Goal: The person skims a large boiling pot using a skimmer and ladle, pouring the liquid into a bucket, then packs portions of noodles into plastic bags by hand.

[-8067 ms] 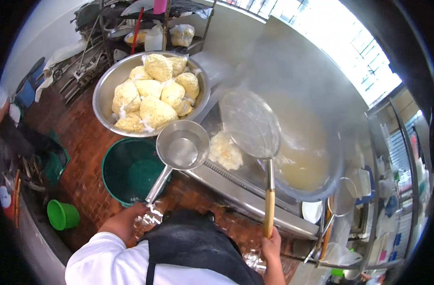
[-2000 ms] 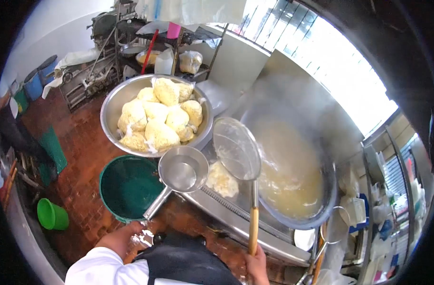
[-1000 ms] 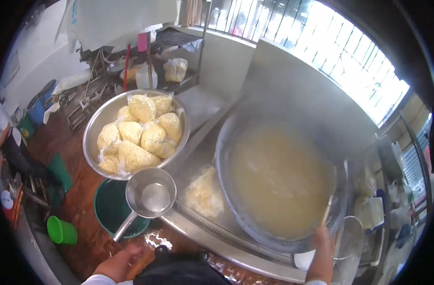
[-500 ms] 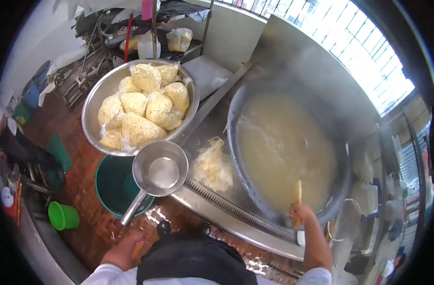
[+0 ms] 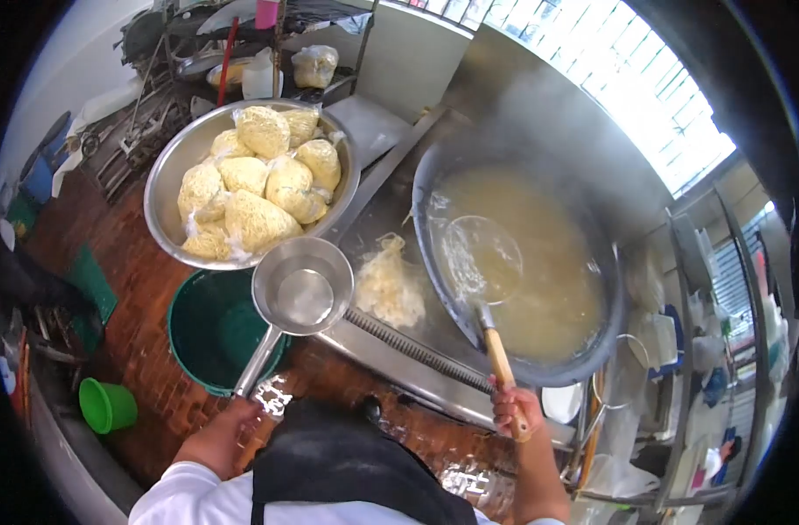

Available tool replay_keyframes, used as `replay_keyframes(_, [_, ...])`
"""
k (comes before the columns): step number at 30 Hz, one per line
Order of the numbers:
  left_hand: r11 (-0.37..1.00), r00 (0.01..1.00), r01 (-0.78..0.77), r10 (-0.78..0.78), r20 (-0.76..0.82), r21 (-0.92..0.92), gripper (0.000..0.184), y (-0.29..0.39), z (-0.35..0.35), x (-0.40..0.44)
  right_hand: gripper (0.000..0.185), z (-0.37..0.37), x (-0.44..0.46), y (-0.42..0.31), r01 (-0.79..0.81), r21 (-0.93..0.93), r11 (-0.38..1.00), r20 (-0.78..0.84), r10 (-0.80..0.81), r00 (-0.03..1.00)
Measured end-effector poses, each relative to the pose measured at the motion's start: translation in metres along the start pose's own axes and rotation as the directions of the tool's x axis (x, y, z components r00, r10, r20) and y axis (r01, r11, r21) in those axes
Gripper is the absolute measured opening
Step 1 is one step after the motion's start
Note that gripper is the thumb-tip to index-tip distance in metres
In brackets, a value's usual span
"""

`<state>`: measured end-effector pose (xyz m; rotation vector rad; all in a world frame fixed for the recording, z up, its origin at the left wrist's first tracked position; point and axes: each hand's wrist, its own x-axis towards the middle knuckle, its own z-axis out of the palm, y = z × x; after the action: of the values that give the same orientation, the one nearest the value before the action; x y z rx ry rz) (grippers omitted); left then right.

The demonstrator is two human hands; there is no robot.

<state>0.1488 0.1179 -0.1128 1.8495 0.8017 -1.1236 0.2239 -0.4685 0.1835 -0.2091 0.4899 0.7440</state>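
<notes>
My right hand (image 5: 517,413) is wrapped round the wooden handle of a wire strainer (image 5: 495,346), whose mesh head lies in the cloudy liquid of a large steaming wok (image 5: 614,328). My left hand (image 5: 220,433) is closed at the handle end of a metal saucepan (image 5: 303,287); the exact grip is partly hidden. The saucepan is beside a wide metal bowl (image 5: 161,188) heaped with bags of noodles (image 5: 259,220), above the edge of a dark green tub (image 5: 216,337). Loose pale noodles (image 5: 389,284) lie on the metal stove top between saucepan and wok.
A small bright green bucket (image 5: 108,405) stands on the wet brick floor (image 5: 137,306) at the left. Shelves hold bags and a jug (image 5: 261,77) at the back. Another wire strainer (image 5: 622,372) hangs at the right, near a white bowl (image 5: 563,401). A person's dark-clothed leg shows far left.
The strainer, earlier held above the stove, is now in the wok's liquid. My left hand has come up to the saucepan's handle end, from which it was apart a moment before. The view has shifted.
</notes>
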Motion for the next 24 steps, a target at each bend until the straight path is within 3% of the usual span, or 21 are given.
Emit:
replay_keyframes(4, [1.0, 1.0, -0.001, 0.001, -0.021, 0.029, 0.033, -0.018, -0.007, 0.023, 0.042, 0.011, -0.009, 0.037, 0.072, -0.01, 0.997, 0.044, -0.071, 0.997])
replay_keyframes(6, [0.996, 0.999, -0.028, 0.029, 0.014, -0.082, 0.03, -0.026, -0.015, 0.036, 0.044, 0.013, -0.013, 0.052, 0.112, -0.046, 0.993, 0.031, -0.11, 0.993])
replay_keyframes(7, [0.989, 0.999, -0.039, 0.044, 0.031, -0.14, 0.028, -0.028, -0.016, 0.038, 0.046, 0.023, -0.016, 0.062, 0.155, -0.094, 0.983, -0.054, -0.16, 0.986])
replay_keyframes(10, [0.864, 0.998, -0.053, 0.064, 0.005, -0.5, 0.03, 0.002, -0.035, 0.022, 0.05, 0.042, -0.024, 0.085, 0.206, -0.374, 0.904, -0.224, -0.304, 0.926])
replay_keyframes(12, [0.597, 0.943, -0.1, 0.313, 0.116, -0.796, 0.052, 0.051, -0.053, -0.029, 0.05, 0.049, -0.025, 0.095, 0.184, -0.55, 0.814, -0.267, -0.381, 0.885])
replay_keyframes(14, [0.516, 0.803, -0.047, 0.529, 0.275, -0.855, 0.065, 0.114, -0.076, -0.11, 0.05, 0.058, -0.024, 0.102, 0.102, -0.702, 0.705, -0.305, -0.427, 0.851])
replay_keyframes(16, [0.515, 0.666, -0.046, 0.654, 0.357, -0.856, 0.069, 0.142, -0.087, -0.134, 0.045, 0.059, -0.016, 0.113, 0.079, -0.783, 0.617, -0.329, -0.518, 0.79])
replay_keyframes(21, [0.547, 0.57, -0.117, 0.72, 0.395, -0.829, 0.068, 0.168, -0.079, -0.139, 0.042, 0.051, 0.002, 0.145, 0.026, -0.915, 0.402, -0.303, -0.729, 0.614])
replay_keyframes(24, [0.543, 0.567, -0.093, 0.718, 0.404, -0.834, 0.064, 0.169, -0.072, -0.138, 0.04, 0.05, -0.001, 0.159, 0.041, -0.922, 0.385, -0.27, -0.715, 0.645])
